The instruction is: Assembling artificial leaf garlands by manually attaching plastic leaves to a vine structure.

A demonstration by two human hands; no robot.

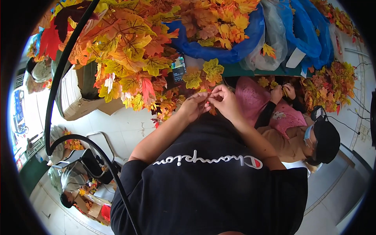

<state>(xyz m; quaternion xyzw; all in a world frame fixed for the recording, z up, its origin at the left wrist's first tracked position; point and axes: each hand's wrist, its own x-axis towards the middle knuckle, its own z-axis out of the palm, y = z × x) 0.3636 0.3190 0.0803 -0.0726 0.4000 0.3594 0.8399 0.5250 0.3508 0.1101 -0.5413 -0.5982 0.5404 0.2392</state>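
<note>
My left hand point(193, 106) and my right hand point(226, 102) meet in front of my chest, fingertips pinched close together. Between them they hold an artificial maple leaf sprig point(213, 71), whose yellow-green and orange leaves spread just beyond my fingers. Its stem is mostly hidden by the fingers. Small red spots show at the fingertips, too small to name. A large heap of orange, yellow and red artificial maple leaves point(127, 51) lies ahead and to the left. Beside the heap rests a phone point(178, 69) with its screen lit.
Blue plastic bags point(239, 55) of leaves stand ahead. On my right sits a co-worker in a black cap point(328, 137), hands point(282, 92) on leaves. A cardboard box point(74, 96) is at left. A black cable point(58, 78) crosses the left side. Another person point(68, 196) is far left.
</note>
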